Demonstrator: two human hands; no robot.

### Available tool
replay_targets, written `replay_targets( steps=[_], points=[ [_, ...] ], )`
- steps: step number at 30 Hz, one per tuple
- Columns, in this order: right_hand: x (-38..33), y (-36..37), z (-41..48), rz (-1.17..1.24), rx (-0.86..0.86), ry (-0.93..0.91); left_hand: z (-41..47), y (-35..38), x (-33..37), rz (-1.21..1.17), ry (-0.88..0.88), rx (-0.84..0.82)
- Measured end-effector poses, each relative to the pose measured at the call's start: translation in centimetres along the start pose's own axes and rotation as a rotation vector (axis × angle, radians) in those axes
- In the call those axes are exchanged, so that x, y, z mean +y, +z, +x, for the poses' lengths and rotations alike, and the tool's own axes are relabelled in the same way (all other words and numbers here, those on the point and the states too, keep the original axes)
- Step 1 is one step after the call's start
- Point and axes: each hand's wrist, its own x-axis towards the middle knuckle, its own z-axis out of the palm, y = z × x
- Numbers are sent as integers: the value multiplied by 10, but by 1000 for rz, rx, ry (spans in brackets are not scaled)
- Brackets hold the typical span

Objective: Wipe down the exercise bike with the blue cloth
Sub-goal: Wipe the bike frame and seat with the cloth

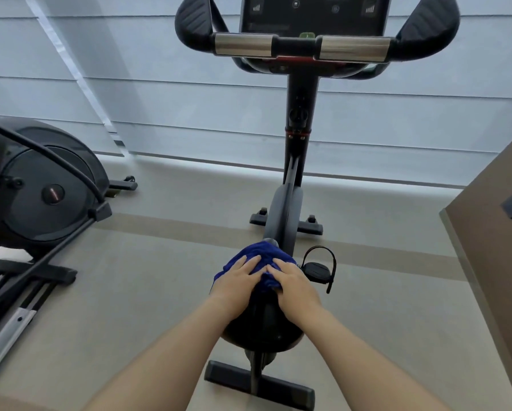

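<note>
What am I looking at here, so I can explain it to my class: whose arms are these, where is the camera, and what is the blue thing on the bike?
This is one picture from a camera worn on a person's head, looking forward and down, so the two bare arms are the wearer's own. In front stands an exercise bike, with its handlebars and console at the top. The left hand and right hand both press a blue cloth onto the front of the black saddle. A pedal shows just right of the cloth. Another fitness machine stands at the left.
</note>
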Motion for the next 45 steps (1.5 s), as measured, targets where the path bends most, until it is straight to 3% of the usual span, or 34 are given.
replay_targets(
  steps=[6,14,21,30,38,45],
  points=[
    [6,-3,27,-15,-50,34,33,-8,-17,51,36,-57],
    [2,-8,59,47,-65,211,78,-33,-38,99,176,-126],
    [-24,1,61,182,205,463,100,-35,-67,71,467,-107],
    [-103,30,12,-37,357,792,62,-43,-80,227,904,-189],
    [-155,68,-41,-63,528,858,19,-28,-83,290,1022,-196],
    [-170,81,-81,36,564,942,-5,-39,-83,-51,1091,-206]
  ],
)
